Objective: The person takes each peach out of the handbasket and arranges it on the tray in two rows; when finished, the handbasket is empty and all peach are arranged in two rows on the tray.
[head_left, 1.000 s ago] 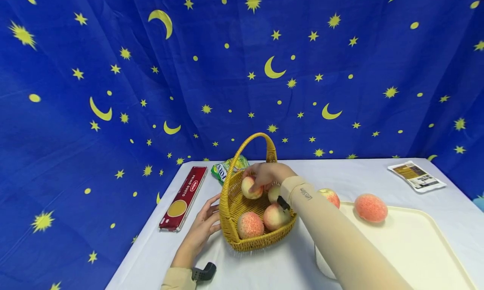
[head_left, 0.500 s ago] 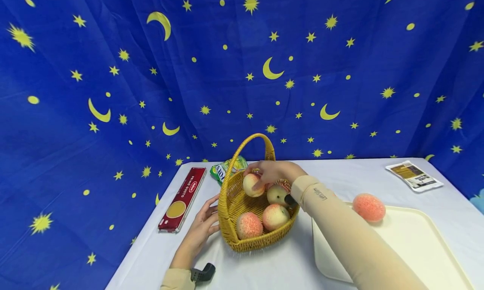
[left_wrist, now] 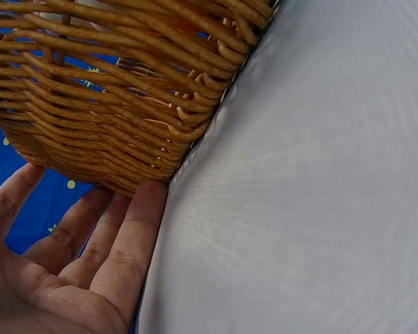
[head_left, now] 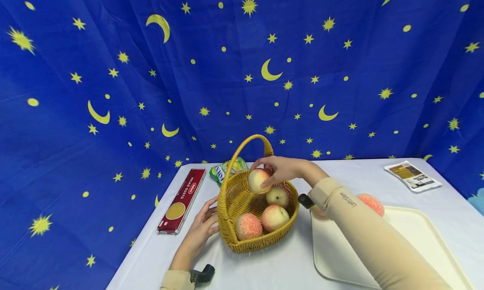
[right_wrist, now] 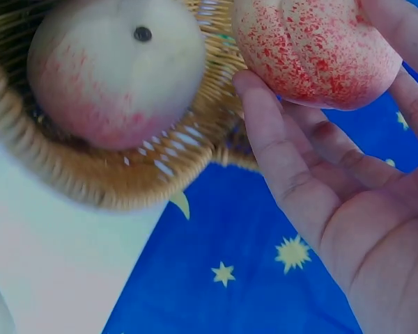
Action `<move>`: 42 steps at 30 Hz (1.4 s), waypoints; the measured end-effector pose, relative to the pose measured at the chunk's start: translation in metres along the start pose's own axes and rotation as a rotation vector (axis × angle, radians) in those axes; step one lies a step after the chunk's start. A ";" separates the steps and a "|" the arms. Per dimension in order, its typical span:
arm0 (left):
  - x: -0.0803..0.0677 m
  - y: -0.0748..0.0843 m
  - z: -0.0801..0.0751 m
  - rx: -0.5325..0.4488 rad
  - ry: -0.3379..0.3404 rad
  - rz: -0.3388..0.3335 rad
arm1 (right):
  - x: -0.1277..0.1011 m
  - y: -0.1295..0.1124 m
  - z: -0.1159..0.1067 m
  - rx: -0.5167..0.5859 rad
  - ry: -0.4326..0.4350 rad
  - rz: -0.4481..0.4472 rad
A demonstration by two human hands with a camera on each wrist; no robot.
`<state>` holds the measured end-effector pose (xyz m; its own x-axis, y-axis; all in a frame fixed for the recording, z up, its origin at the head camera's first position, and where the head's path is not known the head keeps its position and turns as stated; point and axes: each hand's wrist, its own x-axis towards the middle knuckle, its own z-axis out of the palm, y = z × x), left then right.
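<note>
A yellow wicker basket [head_left: 257,244] with a tall arched handle stands mid-table, and several peaches sit in it. My right hand [head_left: 285,169] holds a pale peach [head_left: 259,180] between thumb and fingers at the basket's back right. In the right wrist view this peach [right_wrist: 320,52] shows red speckles, with the fingers around its underside. Another peach [right_wrist: 118,69] lies in the basket beside it. My left hand [head_left: 200,232] rests its extended fingertips on the basket's left side; the left wrist view shows them [left_wrist: 150,198] at the low edge of the weave [left_wrist: 111,118].
A cream tray [head_left: 408,239] lies at the right, a reddish peach-like fruit [head_left: 372,203] at its far edge, partly behind my right sleeve. A red pasta pack [head_left: 182,201] lies left, a green packet [head_left: 217,172] behind the basket, a white-gold pouch [head_left: 412,176] at back right.
My right hand has raised the pale peach and shifted it rightward, uncovering another peach in the basket. The right forearm has swung right over the tray. The left hand stays against the basket.
</note>
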<state>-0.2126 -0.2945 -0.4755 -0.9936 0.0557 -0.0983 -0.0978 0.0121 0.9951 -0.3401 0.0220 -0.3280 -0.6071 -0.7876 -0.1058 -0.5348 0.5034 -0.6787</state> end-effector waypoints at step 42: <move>-0.002 0.001 -0.001 0.003 0.002 -0.015 | -0.188 0.066 -0.039 0.198 0.429 0.076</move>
<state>-0.2105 -0.2954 -0.4739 -0.9921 0.0537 -0.1131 -0.1124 0.0163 0.9935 -0.2844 0.2176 -0.3246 -0.8500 -0.5128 0.1209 -0.3826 0.4432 -0.8107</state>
